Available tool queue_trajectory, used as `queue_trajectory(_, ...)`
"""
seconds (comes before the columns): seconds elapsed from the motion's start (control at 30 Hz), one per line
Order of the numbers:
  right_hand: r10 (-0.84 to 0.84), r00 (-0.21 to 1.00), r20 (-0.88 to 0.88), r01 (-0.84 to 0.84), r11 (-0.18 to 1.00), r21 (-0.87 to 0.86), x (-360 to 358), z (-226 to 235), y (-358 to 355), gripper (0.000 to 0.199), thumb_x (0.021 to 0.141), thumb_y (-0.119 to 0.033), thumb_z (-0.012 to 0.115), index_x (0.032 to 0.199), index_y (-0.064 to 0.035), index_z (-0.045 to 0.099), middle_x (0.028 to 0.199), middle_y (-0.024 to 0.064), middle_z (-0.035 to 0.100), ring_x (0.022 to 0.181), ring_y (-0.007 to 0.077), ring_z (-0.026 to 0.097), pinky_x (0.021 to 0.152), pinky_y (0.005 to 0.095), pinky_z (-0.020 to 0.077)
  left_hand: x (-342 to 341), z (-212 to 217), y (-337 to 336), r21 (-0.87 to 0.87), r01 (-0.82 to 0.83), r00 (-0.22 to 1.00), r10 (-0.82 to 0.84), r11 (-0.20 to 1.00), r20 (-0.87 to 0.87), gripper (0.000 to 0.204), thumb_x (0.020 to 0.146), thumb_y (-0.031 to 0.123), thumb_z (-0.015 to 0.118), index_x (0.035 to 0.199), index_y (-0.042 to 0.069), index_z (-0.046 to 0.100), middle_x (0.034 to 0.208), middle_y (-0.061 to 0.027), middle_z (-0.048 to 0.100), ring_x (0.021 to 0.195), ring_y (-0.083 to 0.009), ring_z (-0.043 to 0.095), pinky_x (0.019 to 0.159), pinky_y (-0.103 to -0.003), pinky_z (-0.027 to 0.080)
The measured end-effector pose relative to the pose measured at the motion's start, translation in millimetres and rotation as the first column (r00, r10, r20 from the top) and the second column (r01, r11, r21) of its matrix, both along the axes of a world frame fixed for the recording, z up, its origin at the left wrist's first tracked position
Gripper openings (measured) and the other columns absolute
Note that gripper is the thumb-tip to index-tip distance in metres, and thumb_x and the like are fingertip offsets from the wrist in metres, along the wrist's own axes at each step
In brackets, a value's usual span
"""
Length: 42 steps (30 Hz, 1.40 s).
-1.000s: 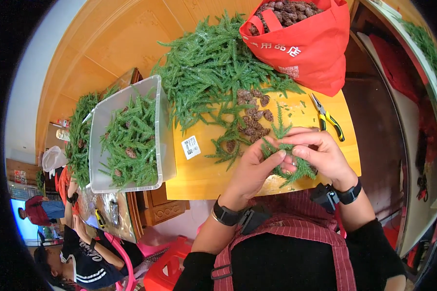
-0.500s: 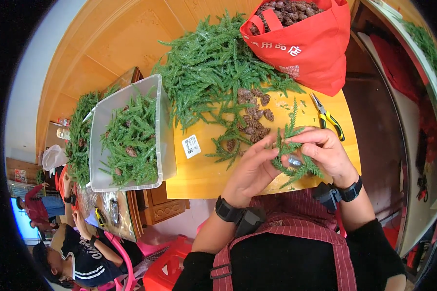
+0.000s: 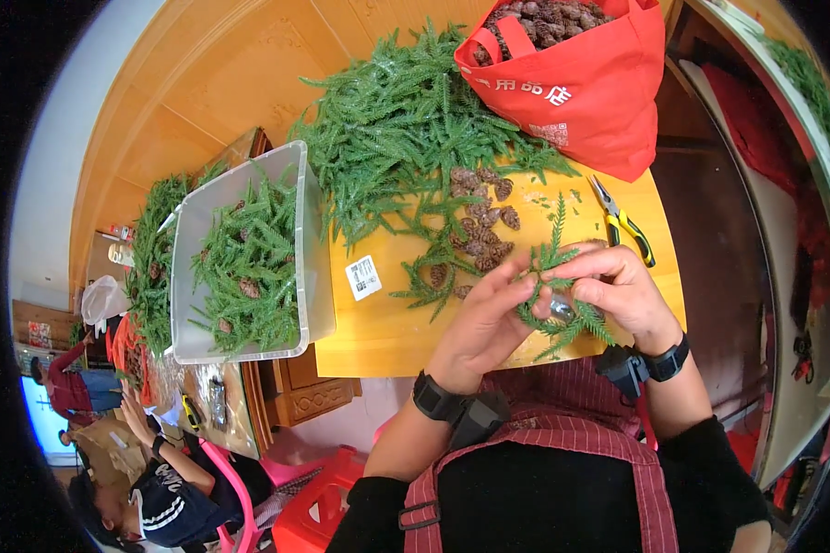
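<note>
Over the front of the yellow table, both my hands hold a green artificial pine sprig (image 3: 557, 230). My left hand (image 3: 480, 327) pinches its stem with thumb and fingertips. My right hand (image 3: 632, 300) is closed on the same sprig from the right, thumb against the fingers. A small shiny, silvery thing (image 3: 561, 306) shows among the needles between the hands; its kind is unclear. Just beyond the hands lie loose pine cones (image 3: 482, 230). To their left rests another sprig (image 3: 420, 288) with a pine cone in it.
A heap of pine sprigs (image 3: 397, 120) covers the table's far side. Behind it stands a red bag (image 3: 581, 101) full of pine cones. Yellow-black pliers (image 3: 625, 226) lie right. A clear plastic bin (image 3: 315, 276) of sprigs stands left, beyond a white label (image 3: 363, 278). Another person (image 3: 180, 493) sits far left.
My fingers have shifted slightly around the sprig, which stays almost in place. At the far left, the other person's arms and head have moved.
</note>
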State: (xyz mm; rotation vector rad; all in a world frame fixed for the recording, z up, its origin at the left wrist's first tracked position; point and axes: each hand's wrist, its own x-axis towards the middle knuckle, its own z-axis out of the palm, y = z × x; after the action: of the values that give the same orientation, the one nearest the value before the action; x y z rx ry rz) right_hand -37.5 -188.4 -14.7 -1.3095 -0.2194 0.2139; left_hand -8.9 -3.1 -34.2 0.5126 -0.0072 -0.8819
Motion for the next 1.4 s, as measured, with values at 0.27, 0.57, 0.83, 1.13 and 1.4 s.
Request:
queue_trajectory(0.27,-0.054,0.998,-0.021,0.054,0.998,0.02,-3,-3,1,0.029,0.077,-0.021,0.068,0.097,0.0009,0.066,0.099,0.0094,0.061,0.095,0.0171,0.055,0.085,0.0289,0.0419,1,-6,4,0.017,0.043,0.999,-0.043,0.999,0.013,0.019,0.087,0.006,0.054,0.106,0.003,0.052,0.092,-0.0033,0.057,0.08,-0.0098,0.055,0.073,-0.023,0.047)
queue_trajectory(0.57,-0.103,0.991,0.087,0.101,0.995,0.021,-3,-8,4,0.025,0.081,-0.013,0.062,0.101,0.0016,0.064,0.097,0.0076,0.059,0.091,0.0142,0.054,0.079,0.0263,0.0435,-3,-1,3,0.176,-0.141,0.965,0.096,0.974,0.246,0.013,0.082,-0.001,0.059,0.093,0.004,0.056,0.094,-0.0066,0.058,0.078,-0.017,0.06,0.072,-0.029,0.048)
queue_trajectory(0.83,-0.152,0.988,0.041,0.154,0.987,-0.038,-10,4,12,0.026,0.081,-0.014,0.062,0.1,0.0031,0.064,0.09,0.0044,0.054,0.081,0.0105,0.05,0.075,0.0242,0.0421,-4,2,4,0.205,-0.324,0.901,0.234,0.924,0.366,0.012,0.078,-0.006,0.061,0.089,-0.001,0.059,0.095,-0.0091,0.059,0.08,-0.0201,0.062,0.077,-0.032,0.051)
queue_trajectory(1.13,-0.23,0.973,0.037,0.228,0.973,0.044,-13,5,23,0.01,0.082,0.0,0.06,0.085,-0.0023,0.05,0.08,0.0071,0.061,0.074,0.0126,0.062,0.067,0.0217,0.047,-6,-1,2,0.201,-0.308,0.89,0.207,0.93,0.406,0.017,0.077,-0.006,0.062,0.093,-0.002,0.059,0.087,-0.0122,0.062,0.08,-0.0215,0.063,0.075,-0.031,0.051)
queue_trajectory(1.4,-0.184,0.983,-0.006,0.184,0.982,-0.037,-12,7,20,0.011,0.082,0.0,0.06,0.083,-0.0033,0.05,0.077,0.0045,0.059,0.072,0.0105,0.061,0.066,0.02,0.046,-7,5,2,0.283,-0.335,0.861,0.169,0.899,0.48,0.019,0.078,-0.007,0.06,0.097,-0.003,0.057,0.087,-0.0123,0.062,0.077,-0.0198,0.063,0.074,-0.029,0.051)
